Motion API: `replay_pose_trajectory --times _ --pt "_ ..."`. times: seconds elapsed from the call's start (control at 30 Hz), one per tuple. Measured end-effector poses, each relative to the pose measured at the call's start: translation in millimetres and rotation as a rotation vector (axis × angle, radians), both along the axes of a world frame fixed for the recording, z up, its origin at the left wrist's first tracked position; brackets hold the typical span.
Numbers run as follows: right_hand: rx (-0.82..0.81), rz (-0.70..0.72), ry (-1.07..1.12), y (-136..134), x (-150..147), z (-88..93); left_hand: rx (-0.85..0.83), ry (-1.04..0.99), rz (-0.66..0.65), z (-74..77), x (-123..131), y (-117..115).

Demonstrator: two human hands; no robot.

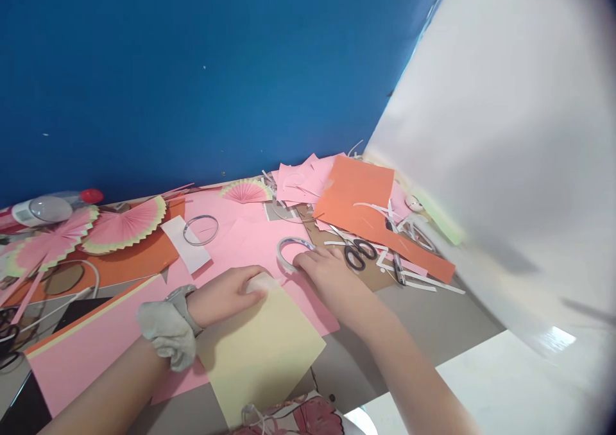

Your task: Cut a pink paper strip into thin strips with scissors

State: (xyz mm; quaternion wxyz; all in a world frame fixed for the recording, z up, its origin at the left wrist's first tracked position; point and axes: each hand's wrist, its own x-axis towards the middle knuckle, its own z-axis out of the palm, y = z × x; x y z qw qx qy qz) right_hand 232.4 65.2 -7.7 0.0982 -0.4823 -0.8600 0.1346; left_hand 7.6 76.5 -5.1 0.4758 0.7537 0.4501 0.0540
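My left hand [235,295], with a scrunchie [168,333] and a band at the wrist, is closed at the upper edge of a pale yellow sheet of paper [262,351]. A small whitish patch [262,283] shows between its thumb and fingers; I cannot make out what it is. My right hand [332,280] has its fingers closed at the near right edge of a roll of tape [282,255], which rests on pink paper [255,236]. Its fingertips are partly hidden. To its right lie black-handled scissors [356,255].
An orange sheet [356,188], pink scraps [298,181] and white strips [418,282] lie at the back right. Left are pleated paper fans [126,223], a thin ring [201,230] on white paper, and a bottle [52,209]. A blue wall [216,82] rises behind.
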Motion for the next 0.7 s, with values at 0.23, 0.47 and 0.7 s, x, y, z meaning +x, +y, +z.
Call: replay_pose_trajectory --times 0.23,0.47,0.7 --pt "0.012 0.218 0.040 34 -7 -6.0 -0.046 -0.158 0.258 -24.0 6 6" --pt "0.028 0.030 -0.058 44 6 -11.4 -0.095 -0.204 0.354 -35.1 9 10" --pt "-0.072 -0.468 -0.348 24 76 7.6 -0.382 -0.401 0.416 -33.3 12 7"
